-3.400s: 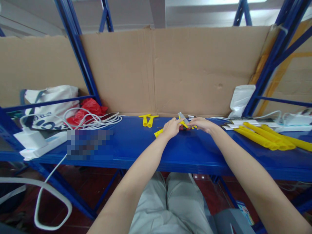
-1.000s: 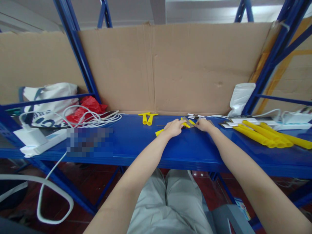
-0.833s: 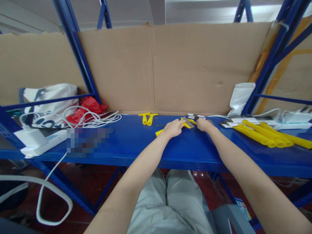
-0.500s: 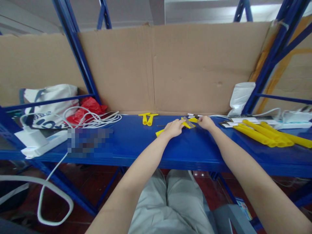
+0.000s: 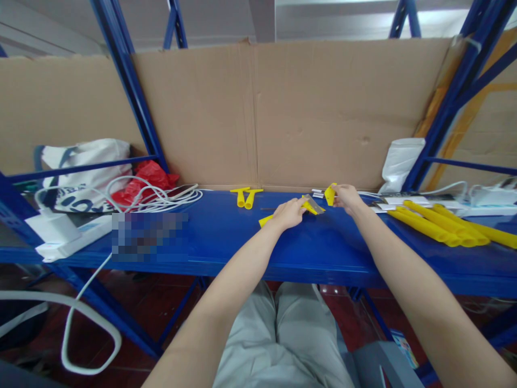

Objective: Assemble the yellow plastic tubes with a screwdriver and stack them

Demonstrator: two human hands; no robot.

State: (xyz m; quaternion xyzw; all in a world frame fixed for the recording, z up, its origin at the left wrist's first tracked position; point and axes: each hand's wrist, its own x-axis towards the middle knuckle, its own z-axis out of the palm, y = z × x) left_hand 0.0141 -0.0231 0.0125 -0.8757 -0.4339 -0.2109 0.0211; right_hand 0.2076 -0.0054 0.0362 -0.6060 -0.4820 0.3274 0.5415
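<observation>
My left hand (image 5: pixel 288 214) is closed around a yellow-handled scraper (image 5: pixel 265 220) that lies low over the blue tabletop. A flat metal blade (image 5: pixel 314 204) shows at the scraper's head, pointing right. Just to the right, my right hand (image 5: pixel 346 197) pinches a small flat yellow plastic piece (image 5: pixel 330 195), tilted up and apart from the blade. Behind the hands lie small white-and-dark strips (image 5: pixel 318 193); their kind is unclear. Two yellow T-shaped handles (image 5: pixel 241 198) rest side by side near the cardboard, left of my left hand.
Several yellow tubes (image 5: pixel 438 226) lie at the right beside a white power strip (image 5: pixel 490 207). A white pouch (image 5: pixel 399 161) leans at the back right. On the left are coiled white cables (image 5: pixel 173 200), a red plastic bag (image 5: pixel 151 178) and a cloth bag (image 5: pixel 91 161). Cardboard (image 5: pixel 323 113) walls the back.
My right hand has lifted the flat yellow piece slightly and turned it upright, away from the scraper's head. The left hand keeps its hold on the scraper in nearly the same place.
</observation>
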